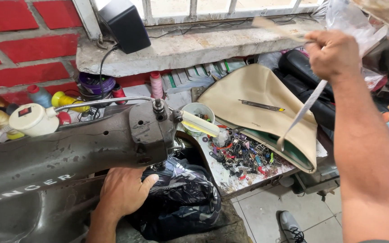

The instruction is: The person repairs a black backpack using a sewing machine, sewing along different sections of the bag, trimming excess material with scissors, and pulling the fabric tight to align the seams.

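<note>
Left hand resting near and low, just beneath the head of the dark sewing machine, palm down on dark camouflage-patterned fabric, fingers loosely curled and pressing the cloth rather than gripping it. Fabric bunched under the machine's needle end and hanging toward the floor.

Right hand raised far and to the right, near the window ledge, fingers clenched around a thin pale strip. Strip hanging down from the fist across the beige material, lower end near the right part of the surface; a blurred upper end poking out above the fist toward the window.

Beige folded material lying on the surface right of the machine, with a slim metal blade with a yellow tip on top. Heap of small mixed-coloured zipper pulls and clips scattered on the paint-stained surface just left of the material. Small white bowl behind the heap, close to the machine head. Black padded items piled far right, beyond the beige material.

Thread spools in yellow, blue, red and pink lined along the red brick wall on the left. Black box perched on the ledge. Grey shoe on the tiled floor, near.
</note>
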